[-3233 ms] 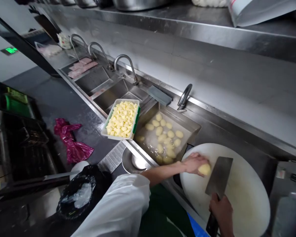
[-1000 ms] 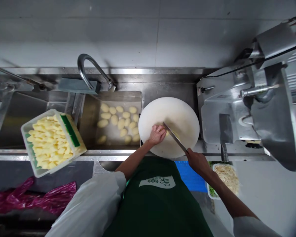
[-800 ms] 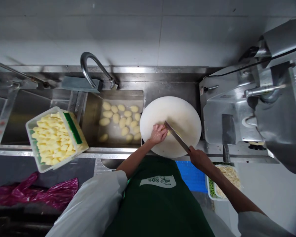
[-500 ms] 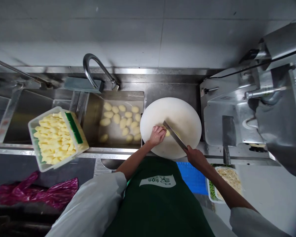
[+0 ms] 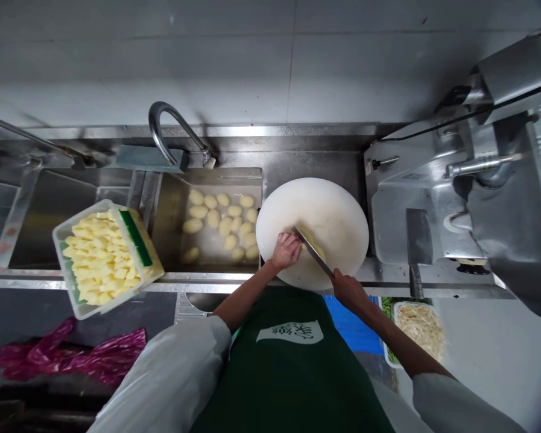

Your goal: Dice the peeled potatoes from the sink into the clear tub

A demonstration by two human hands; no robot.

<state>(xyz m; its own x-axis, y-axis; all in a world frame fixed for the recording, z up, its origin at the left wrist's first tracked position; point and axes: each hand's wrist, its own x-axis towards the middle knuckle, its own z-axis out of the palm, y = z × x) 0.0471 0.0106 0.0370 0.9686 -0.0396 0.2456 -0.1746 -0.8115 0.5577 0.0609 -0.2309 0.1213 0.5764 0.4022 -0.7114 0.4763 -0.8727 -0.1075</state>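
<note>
"White round board (image 5: pixel 293 201) on the steel counter, just right of the sink (image 5: pixel 166 213). What's hard to see on it?"

"Most of the potato (image 5: pixel 318 249). The left hand (image 5: pixel 286 250) covers its left part, the knife (image 5: pixel 310 246) crosses it, and yellow shows on both sides of the blade. Whether it's cut right through, I can't tell. At the right, the steel machine (image 5: pixel 442 222) is cut off by the picture's edge."

"And the fingers?"

"Left ones are bent and bunched together, clamped on the potato beside the blade; the thumb is hard to pick out. Right hand (image 5: pixel 348 287): fingers wrapped round the knife's handle, hiding most of it, at the near edge of the board."

"Now count."

"One knife in use, plus a second cleaver (image 5: pixel 419 236) lying against the machine. Seventeen whole potatoes (image 5: pixel 213 218) under cloudy water in the sink, as far as I can make out. One plastic tub (image 5: pixel 148 264) on the near left rim, heaped with cut pieces (image 5: pixel 101 258), too many to number. One arched tap (image 5: pixel 155 129) and one grey block (image 5: pixel 151 158) on the far side; one tangle of pink plastic (image 5: pixel 72 355) near left."
</note>
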